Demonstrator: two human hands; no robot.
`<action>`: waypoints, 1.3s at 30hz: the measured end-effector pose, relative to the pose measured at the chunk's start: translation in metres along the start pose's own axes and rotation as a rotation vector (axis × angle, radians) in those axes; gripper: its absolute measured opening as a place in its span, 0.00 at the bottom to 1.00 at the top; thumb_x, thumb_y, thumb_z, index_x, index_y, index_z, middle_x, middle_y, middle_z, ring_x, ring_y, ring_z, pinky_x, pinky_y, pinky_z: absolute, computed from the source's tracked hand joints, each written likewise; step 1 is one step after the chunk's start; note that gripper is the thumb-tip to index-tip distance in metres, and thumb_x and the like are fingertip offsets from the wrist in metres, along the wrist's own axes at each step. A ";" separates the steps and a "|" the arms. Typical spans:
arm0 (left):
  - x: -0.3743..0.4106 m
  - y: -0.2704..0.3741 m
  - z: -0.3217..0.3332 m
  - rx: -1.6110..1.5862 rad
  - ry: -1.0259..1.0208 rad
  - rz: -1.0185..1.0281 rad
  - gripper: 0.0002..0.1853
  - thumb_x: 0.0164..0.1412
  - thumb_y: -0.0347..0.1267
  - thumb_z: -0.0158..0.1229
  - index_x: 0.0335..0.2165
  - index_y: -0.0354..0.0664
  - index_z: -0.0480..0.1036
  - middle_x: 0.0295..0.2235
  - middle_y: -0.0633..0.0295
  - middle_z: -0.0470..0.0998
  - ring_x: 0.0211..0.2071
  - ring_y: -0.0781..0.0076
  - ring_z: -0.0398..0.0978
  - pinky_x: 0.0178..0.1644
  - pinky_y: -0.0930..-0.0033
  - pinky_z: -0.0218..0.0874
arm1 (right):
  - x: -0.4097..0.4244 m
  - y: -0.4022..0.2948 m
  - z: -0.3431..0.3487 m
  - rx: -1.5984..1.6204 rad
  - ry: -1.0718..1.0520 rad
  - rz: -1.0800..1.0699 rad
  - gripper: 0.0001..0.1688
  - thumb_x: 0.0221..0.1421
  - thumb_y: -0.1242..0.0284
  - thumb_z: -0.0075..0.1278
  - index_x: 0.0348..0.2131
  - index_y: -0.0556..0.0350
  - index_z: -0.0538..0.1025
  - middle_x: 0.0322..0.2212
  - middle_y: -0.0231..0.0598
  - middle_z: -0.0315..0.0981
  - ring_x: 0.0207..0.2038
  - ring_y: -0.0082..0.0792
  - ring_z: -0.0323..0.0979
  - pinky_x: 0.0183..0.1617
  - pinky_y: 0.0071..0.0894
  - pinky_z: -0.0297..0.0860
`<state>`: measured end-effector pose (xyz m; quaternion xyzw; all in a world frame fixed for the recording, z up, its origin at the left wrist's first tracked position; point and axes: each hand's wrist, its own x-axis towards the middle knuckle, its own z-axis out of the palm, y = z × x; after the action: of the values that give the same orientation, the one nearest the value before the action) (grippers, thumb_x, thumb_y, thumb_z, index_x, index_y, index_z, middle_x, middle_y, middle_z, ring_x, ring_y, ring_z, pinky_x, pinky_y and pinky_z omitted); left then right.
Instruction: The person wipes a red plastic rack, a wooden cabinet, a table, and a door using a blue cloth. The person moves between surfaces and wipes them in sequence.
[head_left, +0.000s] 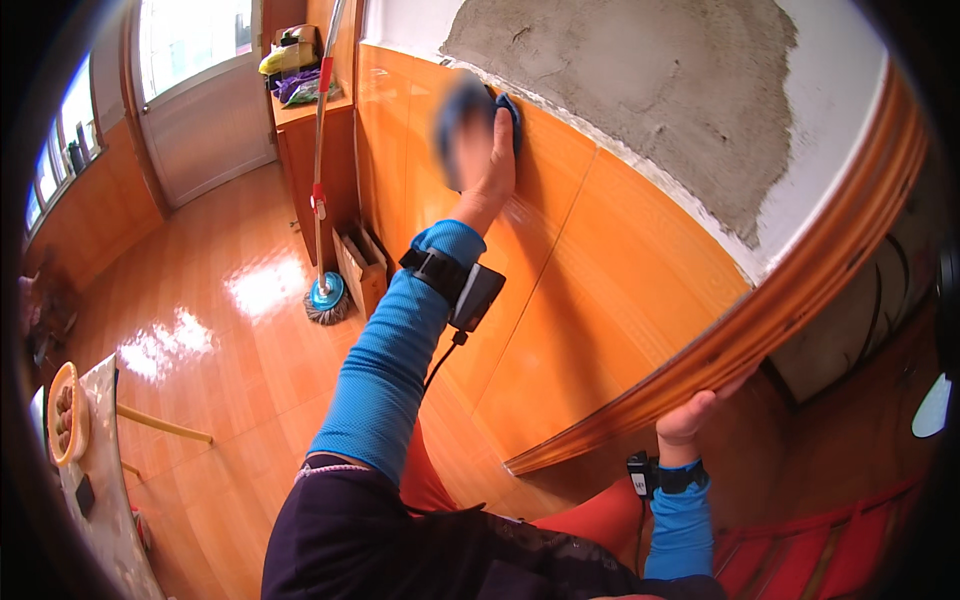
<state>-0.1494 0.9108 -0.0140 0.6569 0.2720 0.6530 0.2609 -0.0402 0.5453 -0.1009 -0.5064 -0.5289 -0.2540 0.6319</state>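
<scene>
My left hand (484, 161) is raised against the orange wall tiles (555, 172), with a blue cloth (510, 112) pressed under its palm and fingers. Part of this hand and the cloth is blurred. Just above the tiles runs their rough top edge, with a grey patch of bare plaster (637, 90) in the white wall over it. Lower right, my right hand (694, 412) rests against the orange-brown door frame trim (660, 397) at the wall's end. Its fingers are partly hidden behind the trim, and no object shows in it.
A mop (327, 292) leans upright by a wooden cabinet (315, 150) topped with bags, next to a cardboard box (364, 274). At lower left, a table (112, 480) bears a basket (71, 412) of round items. A red slatted seat (817, 555) stands at lower right.
</scene>
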 end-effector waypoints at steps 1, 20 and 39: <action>0.011 -0.005 -0.001 0.016 0.006 -0.021 0.42 0.68 0.58 0.34 0.65 0.37 0.50 0.65 0.42 0.53 0.66 0.43 0.48 0.69 0.55 0.37 | -0.003 0.001 -0.001 -0.010 0.010 0.011 0.53 0.65 0.44 0.31 0.68 0.62 0.31 0.70 0.52 0.24 0.72 0.46 0.31 0.72 0.48 0.34; 0.162 -0.217 -0.013 0.038 0.139 -0.069 0.41 0.68 0.58 0.32 0.64 0.36 0.55 0.64 0.40 0.56 0.65 0.42 0.50 0.68 0.54 0.39 | -0.042 0.020 -0.031 -0.069 0.083 0.284 0.50 0.64 0.40 0.29 0.68 0.56 0.41 0.68 0.45 0.37 0.68 0.40 0.44 0.70 0.44 0.44; -0.232 -0.005 -0.019 -0.043 -0.499 0.288 0.31 0.53 0.43 0.58 0.55 0.45 0.68 0.57 0.42 0.63 0.62 0.32 0.52 0.61 0.21 0.32 | -0.005 -0.017 0.017 -0.132 0.152 0.111 0.46 0.66 0.49 0.29 0.69 0.58 0.38 0.69 0.48 0.33 0.70 0.43 0.39 0.72 0.48 0.40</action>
<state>-0.1682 0.7525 -0.1833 0.8235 0.0895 0.5072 0.2380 -0.0631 0.5536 -0.1008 -0.5547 -0.4327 -0.2904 0.6487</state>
